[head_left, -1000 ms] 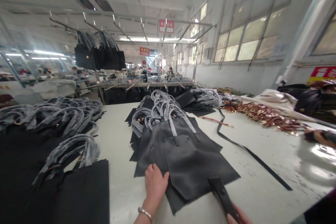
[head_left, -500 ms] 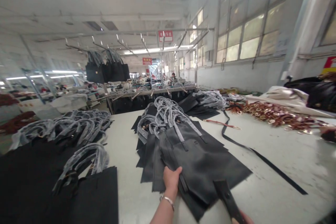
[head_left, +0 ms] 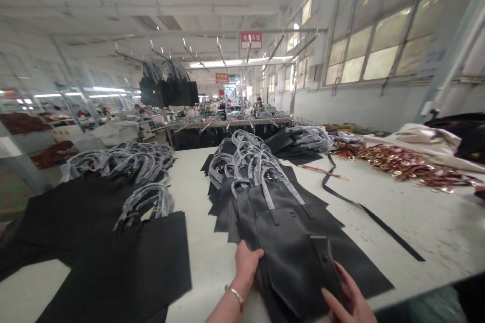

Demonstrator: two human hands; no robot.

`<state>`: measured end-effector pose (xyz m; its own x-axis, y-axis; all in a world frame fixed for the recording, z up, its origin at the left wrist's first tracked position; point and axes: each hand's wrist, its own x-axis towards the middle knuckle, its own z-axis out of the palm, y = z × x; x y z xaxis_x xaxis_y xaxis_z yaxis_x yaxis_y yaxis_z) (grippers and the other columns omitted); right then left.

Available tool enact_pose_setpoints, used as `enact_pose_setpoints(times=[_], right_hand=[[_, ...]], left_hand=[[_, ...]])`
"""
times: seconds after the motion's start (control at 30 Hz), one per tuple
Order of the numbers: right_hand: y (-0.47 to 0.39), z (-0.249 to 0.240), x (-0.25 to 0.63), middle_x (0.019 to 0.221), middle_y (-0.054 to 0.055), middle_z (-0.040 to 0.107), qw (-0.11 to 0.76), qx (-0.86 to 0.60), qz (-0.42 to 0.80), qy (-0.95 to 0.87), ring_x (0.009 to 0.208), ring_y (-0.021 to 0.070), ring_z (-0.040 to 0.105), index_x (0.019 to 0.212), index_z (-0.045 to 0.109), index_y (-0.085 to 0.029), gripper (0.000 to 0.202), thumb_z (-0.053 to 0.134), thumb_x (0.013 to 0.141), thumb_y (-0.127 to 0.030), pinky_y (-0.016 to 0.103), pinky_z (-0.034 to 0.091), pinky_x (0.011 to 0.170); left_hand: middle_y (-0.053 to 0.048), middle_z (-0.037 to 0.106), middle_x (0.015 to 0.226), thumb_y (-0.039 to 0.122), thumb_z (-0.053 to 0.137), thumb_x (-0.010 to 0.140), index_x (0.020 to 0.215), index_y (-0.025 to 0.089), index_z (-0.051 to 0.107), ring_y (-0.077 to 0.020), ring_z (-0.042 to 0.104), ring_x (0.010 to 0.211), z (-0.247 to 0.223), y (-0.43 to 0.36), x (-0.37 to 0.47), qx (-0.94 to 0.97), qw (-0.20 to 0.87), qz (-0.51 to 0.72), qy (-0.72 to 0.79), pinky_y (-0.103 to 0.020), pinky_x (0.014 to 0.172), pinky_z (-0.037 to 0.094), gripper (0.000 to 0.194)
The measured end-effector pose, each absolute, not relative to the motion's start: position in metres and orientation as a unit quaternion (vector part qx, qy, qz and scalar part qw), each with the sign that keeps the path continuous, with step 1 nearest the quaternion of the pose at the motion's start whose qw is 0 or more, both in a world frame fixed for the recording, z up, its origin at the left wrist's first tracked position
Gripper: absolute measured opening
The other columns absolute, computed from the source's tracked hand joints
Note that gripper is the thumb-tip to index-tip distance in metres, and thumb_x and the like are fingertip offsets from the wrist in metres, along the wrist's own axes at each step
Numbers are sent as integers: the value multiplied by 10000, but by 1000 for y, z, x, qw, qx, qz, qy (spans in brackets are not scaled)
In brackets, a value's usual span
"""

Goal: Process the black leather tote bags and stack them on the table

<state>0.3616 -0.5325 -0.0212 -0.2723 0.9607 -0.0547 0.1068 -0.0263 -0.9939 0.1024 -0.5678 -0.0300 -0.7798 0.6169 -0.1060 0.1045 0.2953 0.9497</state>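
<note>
A black leather-like tote bag (head_left: 299, 242) lies flat on a pile of others, its handles wrapped in clear plastic. My left hand (head_left: 247, 261), with a bracelet at the wrist, grips the bag's left edge, thumb on top and the other fingers hidden underneath. At the lower right, my right hand (head_left: 346, 298) is closed around a wide black strap (head_left: 325, 258) with a small round snap near its squared end. The strap lies over the lower part of the bag; where its other end goes is hidden.
More black bags (head_left: 151, 257) with wrapped handles lie on the left of the pale table (head_left: 424, 217). A long black strip (head_left: 382, 227) and a brown strap (head_left: 324, 170) lie to the right. Brown straps with metal rings (head_left: 409, 166) are heaped behind. Bags hang from a rack (head_left: 166, 88).
My right hand has come further into view, and the strap in it has moved up over the bag. My left hand keeps its grip on the edge. The camera view has shifted.
</note>
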Motion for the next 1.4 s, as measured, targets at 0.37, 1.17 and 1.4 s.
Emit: enact_pose_setpoints(times=[0.37,1.17,1.4], right_hand=[[-552,45,342,644,-29,606,136,-416,651,-620,318,135,545,1441,298,-143,881,614,744,-581,227,416,304],[-550,83,243,588,-55,560,-80,-364,627,-684,313,112,513,1068,529,-190,354,552,854,-471,185,416,280],[-541,78,203,581,-38,557,-30,-399,589,-702,309,135,527,1056,551,-163,384,526,859,-492,216,403,282]], left_hand=[[-96,692,1031,159,677,643,1154,135,517,-244,645,949,-20,-697,135,291,294,462,785,-280,830,493,536],[-14,381,1466,516,564,836,1338,336,455,-287,320,1330,-22,-728,142,589,174,314,724,-463,1118,270,545],[-38,399,1453,568,519,846,1324,322,458,-284,334,1325,-22,-727,139,604,176,308,713,-471,1106,287,541]])
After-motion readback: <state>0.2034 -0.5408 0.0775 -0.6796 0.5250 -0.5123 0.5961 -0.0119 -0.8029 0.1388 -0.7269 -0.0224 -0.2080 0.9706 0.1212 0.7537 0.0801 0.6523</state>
